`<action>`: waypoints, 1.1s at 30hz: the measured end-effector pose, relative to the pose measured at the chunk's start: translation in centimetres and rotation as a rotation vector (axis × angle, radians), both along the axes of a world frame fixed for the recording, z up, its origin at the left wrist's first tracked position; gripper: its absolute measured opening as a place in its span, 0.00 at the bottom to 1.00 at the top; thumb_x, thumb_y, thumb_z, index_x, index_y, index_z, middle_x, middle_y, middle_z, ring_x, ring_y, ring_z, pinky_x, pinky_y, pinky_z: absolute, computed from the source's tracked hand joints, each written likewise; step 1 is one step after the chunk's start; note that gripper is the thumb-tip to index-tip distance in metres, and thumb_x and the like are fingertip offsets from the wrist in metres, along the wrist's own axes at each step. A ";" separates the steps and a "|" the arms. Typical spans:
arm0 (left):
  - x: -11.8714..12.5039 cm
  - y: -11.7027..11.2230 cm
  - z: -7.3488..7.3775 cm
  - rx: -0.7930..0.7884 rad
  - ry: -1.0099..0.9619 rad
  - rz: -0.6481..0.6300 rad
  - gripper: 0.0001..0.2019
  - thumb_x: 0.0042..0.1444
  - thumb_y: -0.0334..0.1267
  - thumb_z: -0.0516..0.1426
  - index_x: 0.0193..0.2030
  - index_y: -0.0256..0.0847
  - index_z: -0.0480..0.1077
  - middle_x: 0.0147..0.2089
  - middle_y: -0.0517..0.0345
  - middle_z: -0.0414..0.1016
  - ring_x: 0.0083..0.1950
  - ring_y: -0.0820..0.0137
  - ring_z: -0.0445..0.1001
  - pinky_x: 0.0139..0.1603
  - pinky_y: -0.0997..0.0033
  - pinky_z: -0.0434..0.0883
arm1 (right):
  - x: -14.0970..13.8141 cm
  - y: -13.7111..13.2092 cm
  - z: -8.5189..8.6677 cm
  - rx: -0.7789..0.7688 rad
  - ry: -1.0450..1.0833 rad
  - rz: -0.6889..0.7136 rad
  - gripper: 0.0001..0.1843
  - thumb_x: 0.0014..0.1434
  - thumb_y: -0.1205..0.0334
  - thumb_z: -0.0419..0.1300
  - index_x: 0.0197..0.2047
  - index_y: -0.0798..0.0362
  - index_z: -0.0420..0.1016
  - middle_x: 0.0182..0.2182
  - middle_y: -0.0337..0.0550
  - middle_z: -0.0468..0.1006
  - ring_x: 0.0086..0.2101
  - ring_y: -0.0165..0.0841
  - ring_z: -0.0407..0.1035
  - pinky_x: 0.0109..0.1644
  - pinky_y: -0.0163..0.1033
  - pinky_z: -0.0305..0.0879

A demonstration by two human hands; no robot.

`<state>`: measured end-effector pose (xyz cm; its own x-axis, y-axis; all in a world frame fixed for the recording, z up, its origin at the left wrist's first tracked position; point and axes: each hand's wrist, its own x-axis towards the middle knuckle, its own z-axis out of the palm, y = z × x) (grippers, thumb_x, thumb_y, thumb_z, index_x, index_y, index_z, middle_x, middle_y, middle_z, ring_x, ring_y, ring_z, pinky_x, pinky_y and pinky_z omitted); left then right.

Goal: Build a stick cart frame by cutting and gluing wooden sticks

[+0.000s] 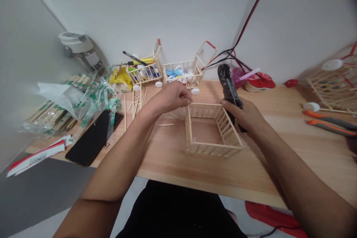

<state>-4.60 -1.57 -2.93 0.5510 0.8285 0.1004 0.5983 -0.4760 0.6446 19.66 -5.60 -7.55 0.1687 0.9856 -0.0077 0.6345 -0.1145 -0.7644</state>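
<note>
A small open basket frame of thin wooden sticks (212, 145) stands on the table in front of me, with railed sides. My left hand (176, 97) is closed, fingertips pinched together at its back left corner. Whatever lies between those fingertips is hidden. My right hand (245, 115) is wrapped around a worn black glue gun (230, 87), held upright with its body above the basket's back right corner. The right thumb lies close to that corner; I cannot tell whether it touches the wood. Several loose wooden sticks (165, 124) lie left of the basket.
Two stick carts (182, 67) with bottle caps stand along the wall, a third cart (331, 85) at right. Orange-handled pliers (329, 122) lie nearby. A phone (92, 139), bagged sticks (55, 113) and a bottle (82, 52) occupy the left. A red-rimmed tub (259, 83) sits behind.
</note>
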 end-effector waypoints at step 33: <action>0.4 -0.4 0.5 0.015 0.027 -0.001 0.08 0.44 0.23 0.56 0.18 0.35 0.71 0.17 0.68 0.61 0.23 0.79 0.58 0.28 0.75 0.54 | 0.1 -0.3 0.1 -0.031 0.132 0.016 0.18 0.53 0.43 0.59 0.27 0.49 0.67 0.17 0.36 0.69 0.19 0.31 0.62 0.23 0.36 0.56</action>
